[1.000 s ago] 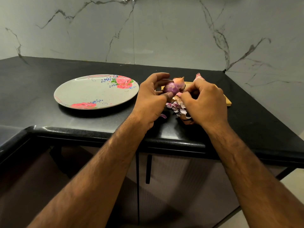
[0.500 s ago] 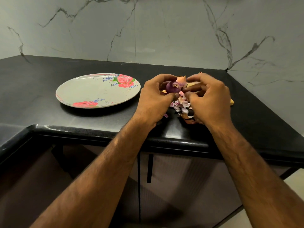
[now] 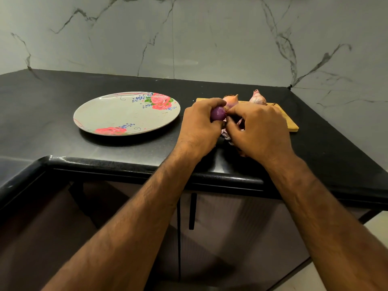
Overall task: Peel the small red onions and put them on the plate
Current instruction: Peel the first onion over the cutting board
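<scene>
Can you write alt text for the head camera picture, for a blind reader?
The left hand holds a purple onion while the right hand pinches its end, over a black counter. A flowered plate beside them holds no onions.

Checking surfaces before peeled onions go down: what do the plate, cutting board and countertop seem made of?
The plate looks like glazed ceramic or melamine: glossy grey, printed roses. The cutting board looks like matt wood or bamboo: pale tan, no shine. The countertop looks like polished black stone, perhaps granite: fine speckle, highlights on its rounded edge.
</scene>
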